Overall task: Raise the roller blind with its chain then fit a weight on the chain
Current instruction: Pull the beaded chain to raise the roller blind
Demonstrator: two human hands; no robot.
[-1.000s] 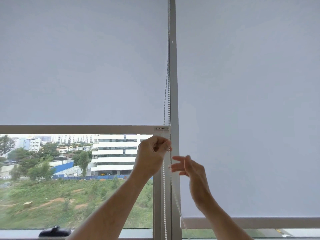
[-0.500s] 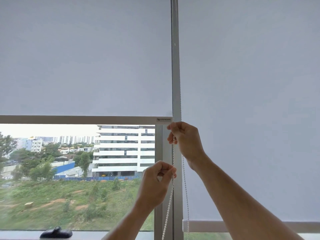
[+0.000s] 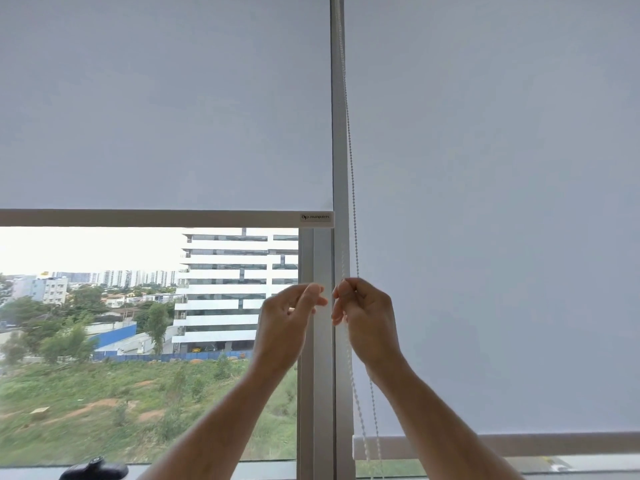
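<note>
A white bead chain (image 3: 350, 168) hangs along the window frame post (image 3: 337, 133) between two grey roller blinds. My right hand (image 3: 365, 320) is shut on the chain at about mid-height, and the chain's two strands trail down below it. Just left of it, my left hand (image 3: 289, 323) has thumb and forefinger slightly apart, a short gap away from the chain and holding nothing. The left blind (image 3: 166, 98) is partly raised, with its bottom bar (image 3: 156, 218) above both hands. No chain weight is in sight.
The right blind (image 3: 502, 202) hangs low, its bottom bar (image 3: 519, 445) near the sill. A black object (image 3: 93, 471) sits on the sill at lower left. Through the glass are buildings and a grassy lot.
My right hand has pulled the chain downward and the left blind's bottom bar has risen. My left hand has let go of the chain lower down and come up beside the right hand.
</note>
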